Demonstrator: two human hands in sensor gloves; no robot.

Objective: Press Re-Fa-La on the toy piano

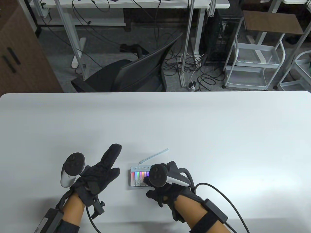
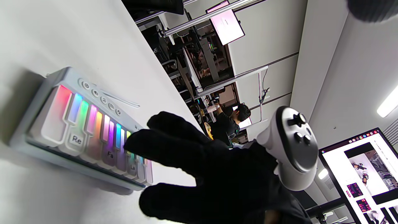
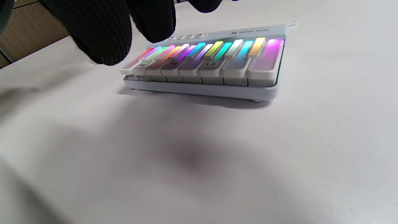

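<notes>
Piano (image 1: 138, 178) under right hand (image 1: 165, 191), fingers above keys

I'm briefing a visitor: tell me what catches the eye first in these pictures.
The piano, its keys glowing in rainbow colours, sits near the table's front edge. The right hand hangs over its right part, fingers above the keys. The left hand lies open on the table to the piano's left.

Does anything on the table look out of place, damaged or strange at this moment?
Nothing stands out. The toy piano lies flat on the table, keys lit, with no damage showing. The right hand is over its keys; the left hand lies beside it.
</notes>
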